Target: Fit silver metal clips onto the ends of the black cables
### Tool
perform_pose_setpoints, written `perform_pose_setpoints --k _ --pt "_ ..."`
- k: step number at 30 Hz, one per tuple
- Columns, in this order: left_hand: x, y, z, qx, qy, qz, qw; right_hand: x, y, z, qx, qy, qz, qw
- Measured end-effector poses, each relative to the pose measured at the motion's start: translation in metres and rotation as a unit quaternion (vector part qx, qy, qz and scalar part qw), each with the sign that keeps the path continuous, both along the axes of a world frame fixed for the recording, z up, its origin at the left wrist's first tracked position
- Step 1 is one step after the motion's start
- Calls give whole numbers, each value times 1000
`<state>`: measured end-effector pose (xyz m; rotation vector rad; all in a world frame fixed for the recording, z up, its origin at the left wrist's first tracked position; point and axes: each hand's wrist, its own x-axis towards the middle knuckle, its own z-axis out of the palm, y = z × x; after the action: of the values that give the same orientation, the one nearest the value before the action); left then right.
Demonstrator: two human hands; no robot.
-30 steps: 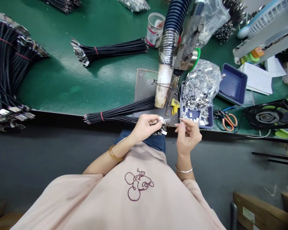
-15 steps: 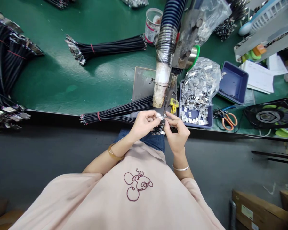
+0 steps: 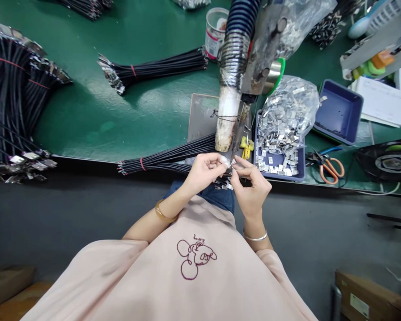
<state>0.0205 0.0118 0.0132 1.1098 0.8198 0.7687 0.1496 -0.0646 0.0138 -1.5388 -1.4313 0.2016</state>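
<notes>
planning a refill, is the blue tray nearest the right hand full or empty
Not empty: loose silvery pieces show in the blue tray; the clear bag hides how full.

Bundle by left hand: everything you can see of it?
The bundle: thin black, rubbery-looking cables, one red band near its left end, reddish tips there. It lies along the table edge, splitting in two rightward: one branch reaches the grey board, the other passes behind the left hand, contact unclear.

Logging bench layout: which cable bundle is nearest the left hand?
The cable bundle along the table's front edge, reaching in beside the left hand; the other bundles lie farther back or far left.
</notes>
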Motion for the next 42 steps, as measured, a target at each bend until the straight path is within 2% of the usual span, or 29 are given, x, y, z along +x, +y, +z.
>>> perform_pose_setpoints --k 7,12,14,15,17,19,20,21,22,24,25,27,28,29,31,33,35,38,42 --pt "0 0 1 -13 12 -19 1000 3 -4 -2 -7 -4 24 1000" --pt "-1 -3 1 24 28 -43 998 9 -7 -3 -36 -5 27 999" --pt "-2 -5 0 49 49 -61 996 13 -11 -1 -37 6 -3 999" --pt "-3 -6 0 69 65 -73 993 14 -14 2 -19 7 -35 999" --pt "-7 -10 -1 122 107 -100 982 18 -19 9 81 5 -126 989" --pt "-11 -15 -3 167 133 -117 970 24 -23 19 201 6 -206 958" --pt "-14 -17 -5 174 132 -117 969 28 -25 24 227 11 -224 948" --pt "-16 -19 -6 171 124 -109 971 33 -25 28 215 17 -231 949" --pt "-19 -20 -8 164 110 -90 976 40 -24 30 169 20 -225 960" --pt "-22 -19 -11 177 95 -26 979 57 -21 29 18 17 -196 980" --pt "-23 -17 -13 213 103 17 971 67 -18 25 -56 -1 -174 983" --pt "-23 -9 -16 333 155 93 926 87 -10 15 -141 -85 -177 970" --pt "-22 -3 -17 402 196 120 886 96 -5 10 -163 -119 -184 962" --pt "-20 2 -19 457 246 124 846 103 1 5 -184 -141 -179 956" --pt "-16 13 -22 514 342 92 781 112 12 -1 -218 -169 -154 949" --pt "-14 20 -25 529 398 69 746 116 21 -2 -248 -177 -130 944" --pt "-13 22 -28 537 387 63 747 117 27 2 -275 -173 -110 939" --pt "-18 17 -31 554 307 70 771 117 33 8 -308 -153 -78 936" --pt "-22 5 -30 578 257 84 770 115 34 7 -297 -166 -74 937"
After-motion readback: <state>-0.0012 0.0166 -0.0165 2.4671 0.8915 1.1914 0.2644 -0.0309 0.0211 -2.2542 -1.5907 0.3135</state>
